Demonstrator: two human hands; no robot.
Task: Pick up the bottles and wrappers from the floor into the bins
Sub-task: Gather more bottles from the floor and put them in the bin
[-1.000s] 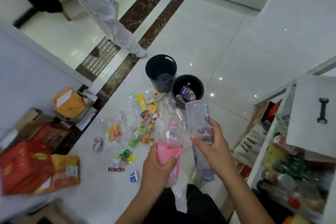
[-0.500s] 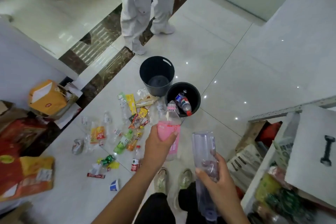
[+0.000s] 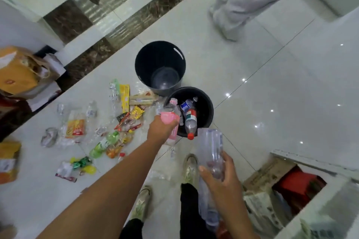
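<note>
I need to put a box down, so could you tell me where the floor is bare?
Bare tile lies right of the two black bins, up to the standing person's legs. Left of the bins, wrappers and bottles crowd the floor.

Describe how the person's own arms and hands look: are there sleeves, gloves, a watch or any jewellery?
Both arms are bare as far as the picture shows them: no sleeve reaches the forearms. The left hand and the right hand wear no gloves. No watch, bracelet or ring can be seen on either wrist or on the fingers that show. The nails look short and unpainted, though the picture is a little blurred.
</note>
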